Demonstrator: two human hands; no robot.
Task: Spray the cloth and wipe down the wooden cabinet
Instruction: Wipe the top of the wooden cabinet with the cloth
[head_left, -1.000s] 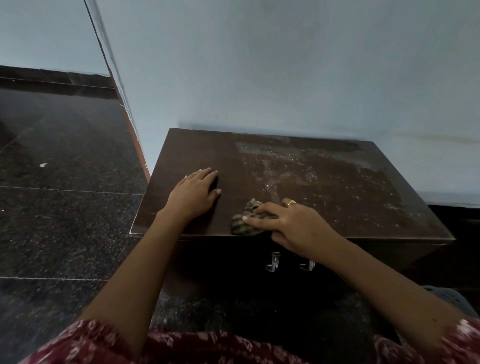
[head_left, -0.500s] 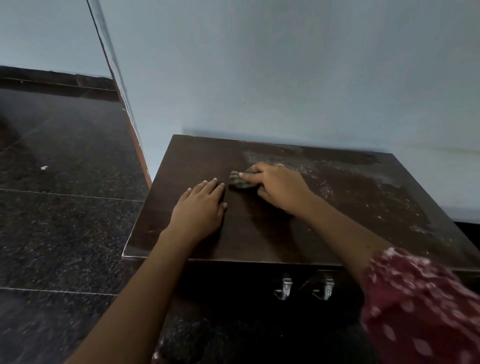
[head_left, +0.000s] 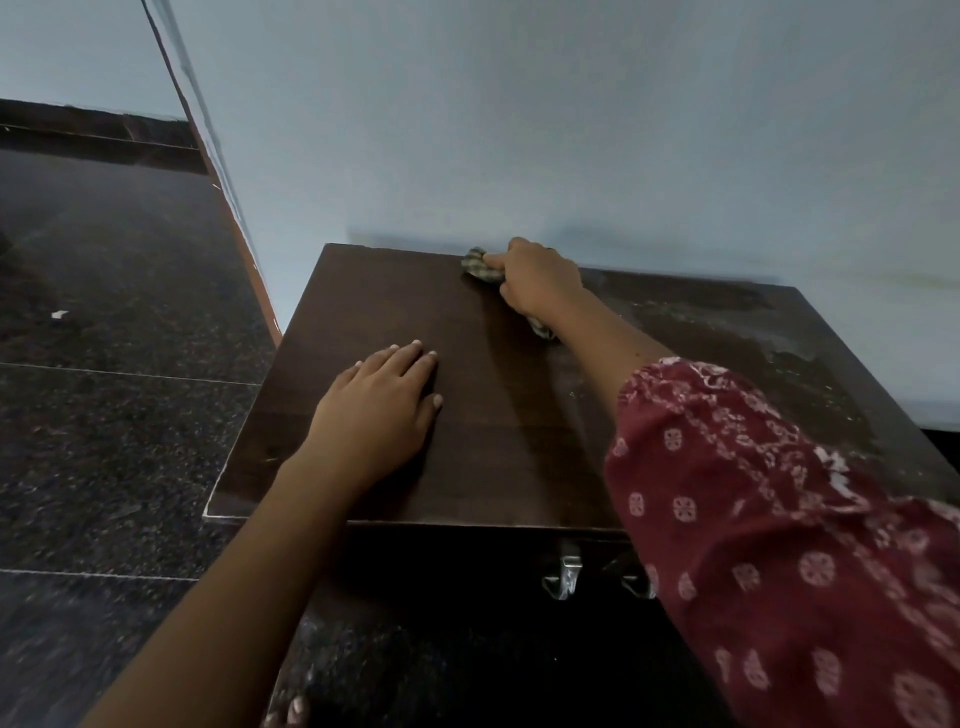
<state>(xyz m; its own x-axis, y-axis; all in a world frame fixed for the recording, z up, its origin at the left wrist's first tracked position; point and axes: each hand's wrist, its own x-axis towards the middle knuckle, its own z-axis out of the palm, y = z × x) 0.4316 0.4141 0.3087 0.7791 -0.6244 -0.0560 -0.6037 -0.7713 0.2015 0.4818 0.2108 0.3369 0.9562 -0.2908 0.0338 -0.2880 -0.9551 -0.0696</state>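
Note:
A low dark wooden cabinet (head_left: 498, 447) stands against the pale wall. My right hand (head_left: 540, 280) grips a bunched checked cloth (head_left: 480, 266) and holds it on the top at the far edge, close to the wall. A tail of the cloth sticks out beneath my wrist. My left hand (head_left: 379, 410) lies flat, fingers straight, on the near left part of the top. The left half of the top looks dark and wiped; the right half carries pale dust and streaks (head_left: 753, 332). No spray bottle is in view.
Two metal latches (head_left: 563, 574) hang on the cabinet front below the top edge. Dark speckled floor tiles (head_left: 114, 415) spread to the left. A wall corner with an orange edge (head_left: 244, 249) runs down beside the cabinet's left rear.
My right hand has pushed the cloth from the near edge of the top away to the far edge by the wall. My left hand has stayed flat in place.

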